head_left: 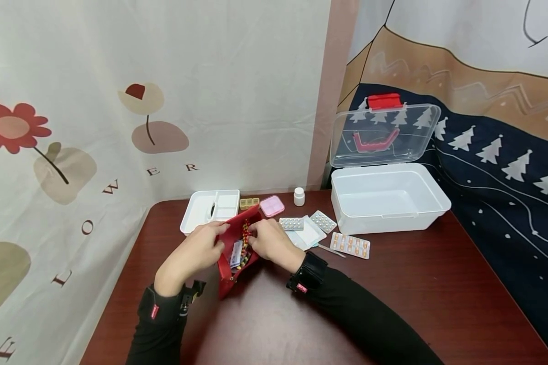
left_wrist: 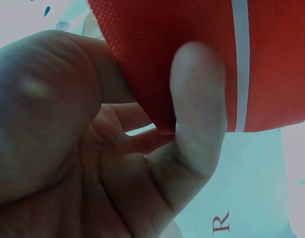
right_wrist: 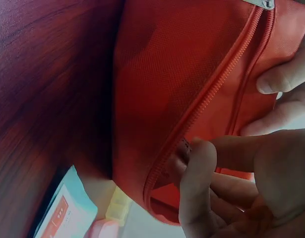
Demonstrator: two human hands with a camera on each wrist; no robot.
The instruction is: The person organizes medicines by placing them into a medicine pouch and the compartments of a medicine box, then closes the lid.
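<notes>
1. Brown tabletop (head_left: pixel 392 304), printed cloth (head_left: pixel 237 91) behind.
2. Left-centre: left hand (head_left: pixel 203 246) pinches the rim of an unzipped red pouch (right_wrist: pixel 162 94).
3. Right hand (head_left: pixel 274 242): bent fingertips inside pouch opening; cannot tell whether clamped.
4. Right: orange-pill blister pack (head_left: pixel 350 246), then open white box (head_left: pixel 370 224).

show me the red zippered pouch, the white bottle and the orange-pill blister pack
Red zippered pouch (right_wrist: pixel 174 82): right wrist view, outer fabric panel.
White bottle (head_left: pixel 299 197): head view, its body.
Orange-pill blister pack (head_left: pixel 350 246): head view, middle.

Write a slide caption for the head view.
Left fingers hold a red fabric pouch while right fingers reach inside, over a brown wood-grain table.
</notes>
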